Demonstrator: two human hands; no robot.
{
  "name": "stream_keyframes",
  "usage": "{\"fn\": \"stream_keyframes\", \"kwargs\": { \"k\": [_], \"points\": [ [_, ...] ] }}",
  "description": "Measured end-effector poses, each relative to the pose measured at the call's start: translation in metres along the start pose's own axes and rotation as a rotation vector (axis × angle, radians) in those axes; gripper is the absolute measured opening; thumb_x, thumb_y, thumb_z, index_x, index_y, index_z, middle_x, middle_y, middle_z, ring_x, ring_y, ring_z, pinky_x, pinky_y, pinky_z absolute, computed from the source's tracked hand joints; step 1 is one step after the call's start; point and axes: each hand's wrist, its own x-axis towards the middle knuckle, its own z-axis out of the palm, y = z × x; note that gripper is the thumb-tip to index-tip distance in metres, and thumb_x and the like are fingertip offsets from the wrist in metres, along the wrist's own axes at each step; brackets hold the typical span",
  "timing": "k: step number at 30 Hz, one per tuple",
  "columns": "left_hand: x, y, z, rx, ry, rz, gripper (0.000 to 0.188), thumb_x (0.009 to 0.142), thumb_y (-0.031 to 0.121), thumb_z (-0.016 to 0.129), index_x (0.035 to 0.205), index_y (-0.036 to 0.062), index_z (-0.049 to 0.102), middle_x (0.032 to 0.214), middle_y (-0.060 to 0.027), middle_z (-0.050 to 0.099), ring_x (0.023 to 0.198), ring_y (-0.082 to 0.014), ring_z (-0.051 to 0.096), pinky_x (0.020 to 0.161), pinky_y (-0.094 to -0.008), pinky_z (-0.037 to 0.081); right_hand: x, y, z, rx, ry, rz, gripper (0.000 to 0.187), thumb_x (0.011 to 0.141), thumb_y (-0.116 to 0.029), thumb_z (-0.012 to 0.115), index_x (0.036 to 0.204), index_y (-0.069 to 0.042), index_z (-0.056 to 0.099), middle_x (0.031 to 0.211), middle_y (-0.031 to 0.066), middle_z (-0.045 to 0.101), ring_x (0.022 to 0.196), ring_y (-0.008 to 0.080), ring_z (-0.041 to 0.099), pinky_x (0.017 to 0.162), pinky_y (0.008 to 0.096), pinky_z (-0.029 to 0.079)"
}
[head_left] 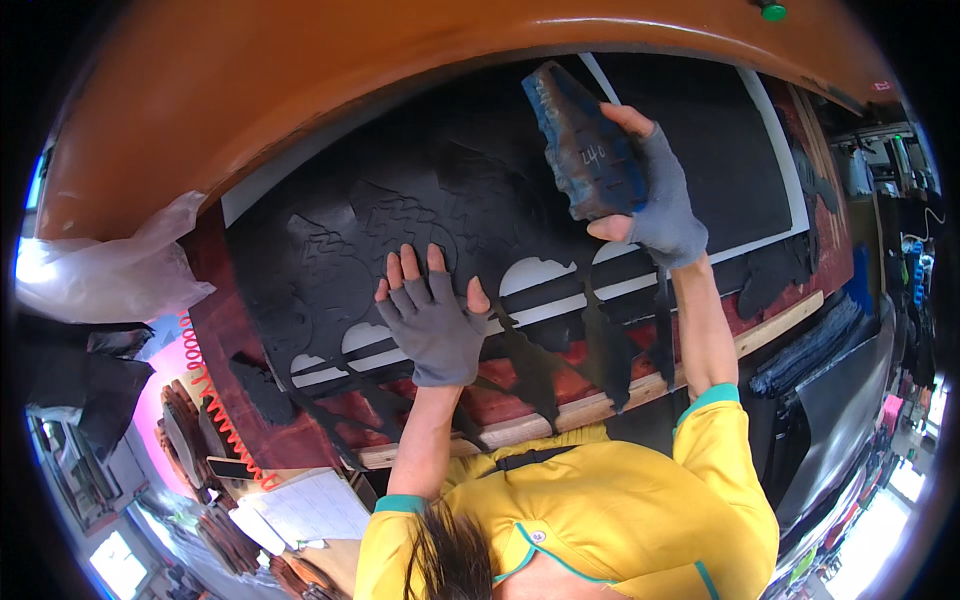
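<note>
My right hand point(668, 205), in a grey fingerless glove, grips a cutting die point(583, 150) with a worn, jagged blue edge and holds it over the black sheet material. The thumb and fingers clasp its right side. Palm down and fingers spread, my left hand point(432, 320) in a matching glove rests on the black sheet point(330, 260) near its front edge. Just beyond the left fingers, several outlined shapes with zigzag lines mark the sheet. Cut-out gaps along its front show white below, and ragged black strips point(607, 350) hang toward me.
A large orange machine beam point(400, 60) spans the far side, above the red board point(235, 400) with its wooden front edge point(590, 408). Clear plastic point(120, 260) hangs at left, near a coiled red hose point(200, 370). Papers point(310, 510) lie at lower left; dark sheets point(840, 390) are stacked at right.
</note>
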Motion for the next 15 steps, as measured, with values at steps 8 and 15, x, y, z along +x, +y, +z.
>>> {"fn": "stream_keyframes", "kwargs": {
  "k": [8,15],
  "points": [
    [0.007,-0.001,0.0,-0.032,0.035,0.006,0.05,0.091,0.038,0.055,0.126,0.0032,0.058,0.133,-0.0222,0.053,0.127,-0.04,0.047,0.105,-0.0533,0.033,-0.034,0.024,0.001,-0.772,0.083,-0.024,0.097,0.058,-0.025,0.087,0.142,-0.007,0.041,0.142,0.0222,0.042,0.129,0.0406,0.044,0.107,0.0426,0.038],
    [0.028,-0.004,0.015,0.022,0.084,0.03,0.047,0.09,0.039,0.055,0.123,0.0043,0.059,0.13,-0.0207,0.054,0.124,-0.0389,0.05,0.101,-0.0528,0.036,-0.037,0.053,-0.003,-0.544,0.219,-0.066,0.092,0.065,-0.013,0.087,0.143,-0.004,0.039,0.138,0.018,0.051,0.126,0.0335,0.052,0.103,0.0387,0.043]
  ]
}}
